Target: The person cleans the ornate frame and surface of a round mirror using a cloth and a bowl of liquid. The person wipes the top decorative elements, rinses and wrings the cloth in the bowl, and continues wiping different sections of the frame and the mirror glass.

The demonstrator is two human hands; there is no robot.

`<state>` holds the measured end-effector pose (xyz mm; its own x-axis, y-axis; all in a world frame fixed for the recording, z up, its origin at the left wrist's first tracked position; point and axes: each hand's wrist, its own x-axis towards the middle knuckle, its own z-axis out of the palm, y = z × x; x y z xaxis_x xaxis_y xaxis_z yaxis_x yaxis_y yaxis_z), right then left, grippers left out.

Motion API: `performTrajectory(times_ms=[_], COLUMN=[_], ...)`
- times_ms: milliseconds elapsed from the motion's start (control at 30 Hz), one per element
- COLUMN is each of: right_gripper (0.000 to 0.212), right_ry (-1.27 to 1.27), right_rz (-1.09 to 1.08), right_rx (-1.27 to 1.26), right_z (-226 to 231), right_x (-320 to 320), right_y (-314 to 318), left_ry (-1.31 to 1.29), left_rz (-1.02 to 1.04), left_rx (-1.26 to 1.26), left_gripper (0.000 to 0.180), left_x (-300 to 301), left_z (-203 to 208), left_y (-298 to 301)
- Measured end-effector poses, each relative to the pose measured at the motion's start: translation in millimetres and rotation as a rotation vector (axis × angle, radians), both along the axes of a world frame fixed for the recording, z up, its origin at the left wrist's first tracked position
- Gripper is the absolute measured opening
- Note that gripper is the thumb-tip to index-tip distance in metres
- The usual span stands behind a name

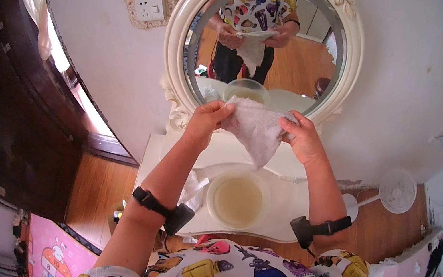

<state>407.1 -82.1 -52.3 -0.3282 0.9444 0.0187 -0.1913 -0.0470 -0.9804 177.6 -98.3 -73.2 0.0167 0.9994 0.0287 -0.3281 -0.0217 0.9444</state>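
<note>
A damp-looking white cloth (255, 127) is stretched between my two hands in front of the mirror, its lower part hanging to a point. My left hand (208, 120) pinches one upper corner between thumb and fingers. At the opposite corner, my right hand (301, 137) grips the cloth the same way. Below the cloth, a round pale basin (212, 186) of cloudy yellowish water stands on the white dressing table (291, 207). The oval mirror (309, 25) reflects both hands and the hanging cloth.
A crumpled white plastic bag (192, 191) lies left of the basin. The mirror's carved cream frame (175, 44) rises behind the table. To the right stands a white fan (397, 191) on the wooden floor. A dark door (29, 108) is at the left, and a wall socket (149, 6) sits above.
</note>
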Motion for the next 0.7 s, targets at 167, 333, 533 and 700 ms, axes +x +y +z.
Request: performTrajectory(times_ms=[167,333,533,700], right_gripper=[0.031,0.025,0.02,0.034], right_ry=[-0.152,-0.73,-0.827,-0.067], right_rz=[0.009,-0.208,-0.347,-0.19], right_rx=[0.197,0.659,0.468,0.619], right_z=[29.6,60.6,121.8,156.9], right_x=[2.1,4.4,-14.0,-23.1], right_y=[11.2,10.1,1.8,18.4], left_ry=[0.096,0.526,0.488,0.595], left_rz=[0.028,0.268,0.364,0.525], left_rx=[0.131,0.251,0.295,0.758], left_gripper=[0.016,0.018,0.011,0.022], left_x=[-10.6,-13.8,-1.2,2.5], left_z=[35.4,59.0,118.6,161.6], left_y=[3.8,5.5,-6.0,11.9])
